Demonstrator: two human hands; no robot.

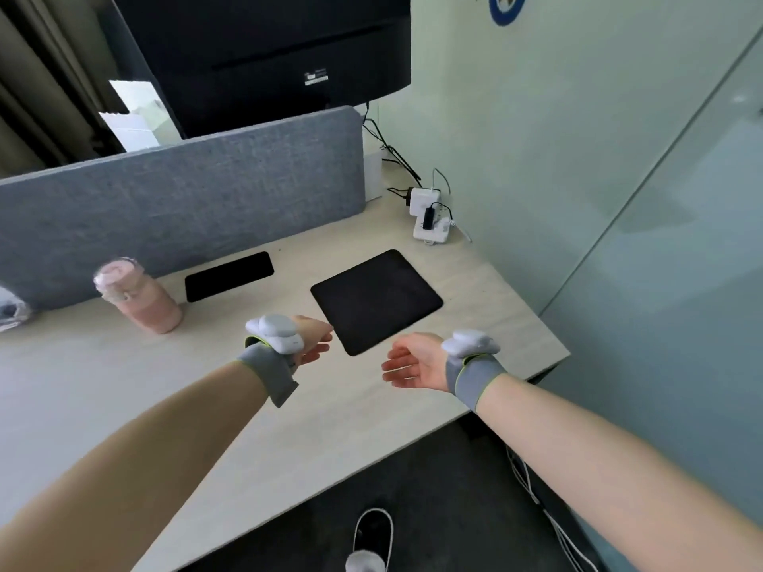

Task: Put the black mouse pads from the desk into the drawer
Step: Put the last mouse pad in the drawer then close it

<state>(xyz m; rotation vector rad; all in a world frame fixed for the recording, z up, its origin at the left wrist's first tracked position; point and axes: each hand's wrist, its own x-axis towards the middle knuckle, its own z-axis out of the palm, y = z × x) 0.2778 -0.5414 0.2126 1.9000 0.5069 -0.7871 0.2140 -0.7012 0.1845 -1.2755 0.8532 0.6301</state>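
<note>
Two black mouse pads lie flat on the pale desk (124,390). The large pad (376,301) sits right of centre. The small narrow pad (229,276) lies farther back by the grey partition. My left hand (311,338) hovers open just left of the large pad's near corner, fingers apart and holding nothing. My right hand (413,361) is open too, palm turned inward, just below that same corner. Both wrists carry grey bands with white trackers. No drawer shows in this view.
A pink bottle (138,297) stands at the left near the grey partition (177,208). A white power strip with chargers and cables (429,218) lies at the back right by the wall. A dark monitor (268,55) rises behind the partition. The desk's front edge runs diagonally; a shoe (371,534) is on the floor.
</note>
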